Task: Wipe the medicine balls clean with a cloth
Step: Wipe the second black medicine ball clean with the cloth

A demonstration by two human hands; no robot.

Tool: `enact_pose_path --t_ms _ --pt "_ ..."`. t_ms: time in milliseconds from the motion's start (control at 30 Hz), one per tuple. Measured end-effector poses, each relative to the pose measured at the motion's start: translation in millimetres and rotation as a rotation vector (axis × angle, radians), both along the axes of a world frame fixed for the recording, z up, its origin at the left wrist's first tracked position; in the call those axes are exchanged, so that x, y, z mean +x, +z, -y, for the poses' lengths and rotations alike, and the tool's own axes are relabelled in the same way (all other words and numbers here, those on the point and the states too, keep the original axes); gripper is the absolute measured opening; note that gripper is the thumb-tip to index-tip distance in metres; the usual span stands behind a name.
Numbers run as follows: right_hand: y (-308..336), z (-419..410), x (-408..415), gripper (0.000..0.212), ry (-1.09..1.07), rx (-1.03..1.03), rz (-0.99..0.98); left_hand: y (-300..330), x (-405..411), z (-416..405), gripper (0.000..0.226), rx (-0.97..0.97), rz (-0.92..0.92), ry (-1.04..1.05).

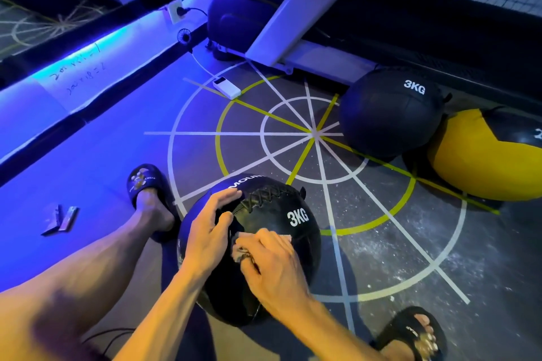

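1. A black medicine ball [264,243] marked "3KG" sits on the floor [410,258] between the person's feet, near the bottom centre of the head view. Its laced seam faces up.
2. The left hand [209,228] rests on the upper left side of this ball. Its fingers are lightly curved and spread over the surface; the fingertips lie beside the lacing. It holds nothing.
3. The right hand [269,261] presses a small pale cloth [239,243] against the top of the ball, below the "3KG" print. The fingers are curled over the cloth and bunch it; only the edges of the cloth show past the knuckles. A ring is on one finger.
4. A second black ball [390,111], also marked "3KG", stands on the floor at upper right, well apart from the hands.
5. A yellow and black ball [475,155] lies just beside the second ball, to its right, partly cut by the frame edge. Contact between the two: cannot tell.
6. The floor carries white and yellow painted circles and spokes.
7. A white power bank [226,88] lies on the floor near the treadmill base [293,47], with a cable attached.
8. Both feet wear dark slippers [148,182].
9. Blue light runs along the left wall.
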State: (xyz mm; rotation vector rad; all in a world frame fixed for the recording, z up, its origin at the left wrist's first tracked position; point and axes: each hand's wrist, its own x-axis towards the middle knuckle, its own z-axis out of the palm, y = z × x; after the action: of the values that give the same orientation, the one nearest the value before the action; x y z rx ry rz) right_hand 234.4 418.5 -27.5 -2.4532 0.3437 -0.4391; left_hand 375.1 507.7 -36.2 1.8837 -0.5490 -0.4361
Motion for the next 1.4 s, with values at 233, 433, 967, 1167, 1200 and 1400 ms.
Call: enact_pose_path --t_ms 233,433,967,1167,1200,1400 --pt "-7 87 52 0.022 -0.442 0.151 -0.074 3 -9 1 0.058 0.0 -0.002 0.001" --pt "9 22 30 0.014 0.044 0.019 -0.055 2 -10 -8 0.058 -0.021 -0.028 0.035" --pt "40 84 54 0.017 0.115 -0.005 -0.261 4 -22 -8 0.081 -0.082 -0.148 0.033" --pt "32 99 57 0.02 -0.098 0.019 -0.265 -1 -36 -2 0.082 -0.048 -0.112 0.045" --pt "32 83 54 0.018 0.014 0.031 -0.245 -3 -36 -2 0.082 -0.065 -0.113 0.047" --pt "26 118 60 0.018 -0.009 -0.155 -0.37 -1 -42 -2 0.082 -0.097 -0.134 0.038"
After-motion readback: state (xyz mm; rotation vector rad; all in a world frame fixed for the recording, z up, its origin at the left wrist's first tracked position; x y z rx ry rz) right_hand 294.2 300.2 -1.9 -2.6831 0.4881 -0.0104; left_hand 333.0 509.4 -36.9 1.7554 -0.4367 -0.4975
